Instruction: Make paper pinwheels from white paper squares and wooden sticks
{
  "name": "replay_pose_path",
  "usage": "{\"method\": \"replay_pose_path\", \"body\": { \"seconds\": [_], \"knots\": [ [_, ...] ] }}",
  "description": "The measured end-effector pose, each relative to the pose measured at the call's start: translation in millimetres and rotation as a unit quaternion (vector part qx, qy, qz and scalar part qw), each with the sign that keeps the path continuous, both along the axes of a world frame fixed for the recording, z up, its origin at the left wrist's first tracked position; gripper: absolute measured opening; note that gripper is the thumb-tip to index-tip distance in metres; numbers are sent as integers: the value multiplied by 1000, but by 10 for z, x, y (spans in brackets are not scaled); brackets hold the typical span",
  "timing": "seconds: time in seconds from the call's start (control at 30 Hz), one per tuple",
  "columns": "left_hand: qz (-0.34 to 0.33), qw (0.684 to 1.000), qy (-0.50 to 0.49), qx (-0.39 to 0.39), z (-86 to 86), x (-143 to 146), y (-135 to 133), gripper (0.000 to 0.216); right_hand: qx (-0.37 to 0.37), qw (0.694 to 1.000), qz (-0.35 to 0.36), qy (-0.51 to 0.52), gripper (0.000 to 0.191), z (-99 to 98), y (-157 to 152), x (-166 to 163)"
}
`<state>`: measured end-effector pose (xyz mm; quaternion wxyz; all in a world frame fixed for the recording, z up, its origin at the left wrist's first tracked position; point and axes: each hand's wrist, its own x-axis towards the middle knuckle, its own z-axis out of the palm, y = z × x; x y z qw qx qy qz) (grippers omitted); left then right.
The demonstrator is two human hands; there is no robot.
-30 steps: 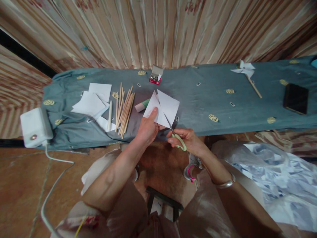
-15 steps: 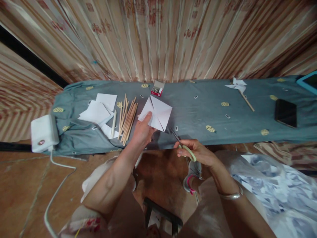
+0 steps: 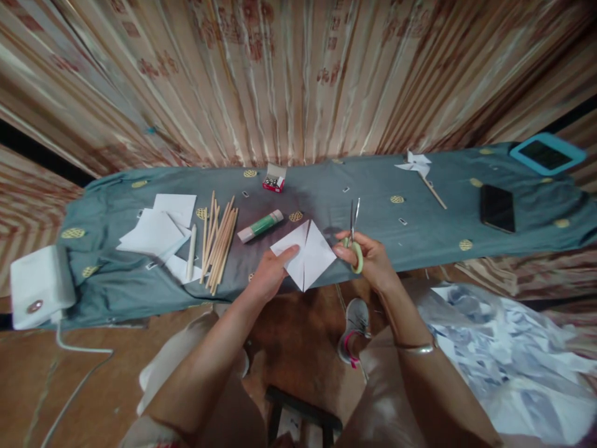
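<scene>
My left hand [image 3: 273, 270] pinches a white paper square [image 3: 318, 256] by its left side, thumb on top. Slits run inward from the paper's top and bottom corners. Beside the paper's right corner, my right hand [image 3: 368, 258] holds scissors [image 3: 355, 239] with light green handles. Their blades point up and away from me, slightly parted and apart from the paper. A glue stick [image 3: 260, 226] with a green label lies just beyond my left hand. Left of it are a bundle of wooden sticks [image 3: 222, 246], a white pen-like stick [image 3: 191, 252] and loose white paper sheets [image 3: 153, 231].
On the cloth-covered table [image 3: 364, 211] stand a small red box [image 3: 273, 179] with metal pieces, a paper pinwheel [image 3: 416, 164] on a stick, a black phone [image 3: 497, 208] and a blue-framed tablet [image 3: 546, 154]. A white corded device [image 3: 41, 283] sits left; a bag of paper scraps [image 3: 508, 354] lies right.
The paper has turned and come lower, nearer to me, uncovering the glue stick. My right hand has raised the scissors, blades now pointing away from me. The view has shifted right.
</scene>
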<state>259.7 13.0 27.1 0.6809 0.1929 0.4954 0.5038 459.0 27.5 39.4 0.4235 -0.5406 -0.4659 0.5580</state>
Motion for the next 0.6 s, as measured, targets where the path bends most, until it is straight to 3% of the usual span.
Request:
{"method": "replay_pose_path", "body": {
  "seconds": [0.23,0.4,0.5,0.6],
  "knots": [
    [-65,997,24,13,-102,-11,47,36,-51,997,43,45,44,-55,82,-101],
    [-49,991,-111,50,-20,14,56,52,-18,997,-64,43,40,-141,133,-236],
    [-45,991,-109,65,-50,69,22,49,-1,992,-121,40,42,-138,161,-353],
    [-39,995,-71,60,-101,144,2,36,-11,990,-131,58,45,-137,160,-476]
  ]
}}
